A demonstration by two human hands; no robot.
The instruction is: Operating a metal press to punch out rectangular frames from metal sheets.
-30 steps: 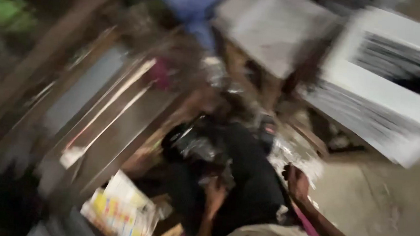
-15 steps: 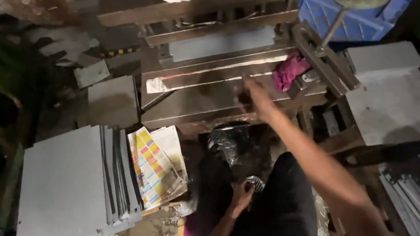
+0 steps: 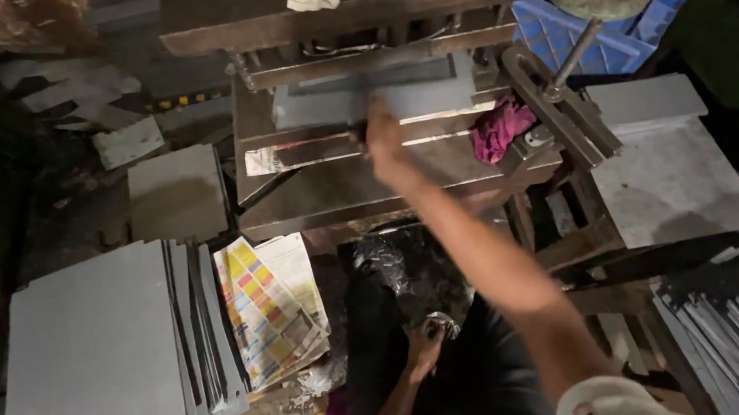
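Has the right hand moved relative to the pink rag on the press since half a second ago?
Yes. The right hand has reached farther from the pink rag, onto the grey sheet in the press.

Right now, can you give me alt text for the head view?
The right hand reaches out onto a grey sheet lying in a worn metal press. The left hand rests low by the lap, and grey sheets are stacked to the left.

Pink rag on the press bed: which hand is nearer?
Right. The right hand is stretched out onto the press, just left of the pink rag, at a grey sheet. The left hand is far below, down at the lap.
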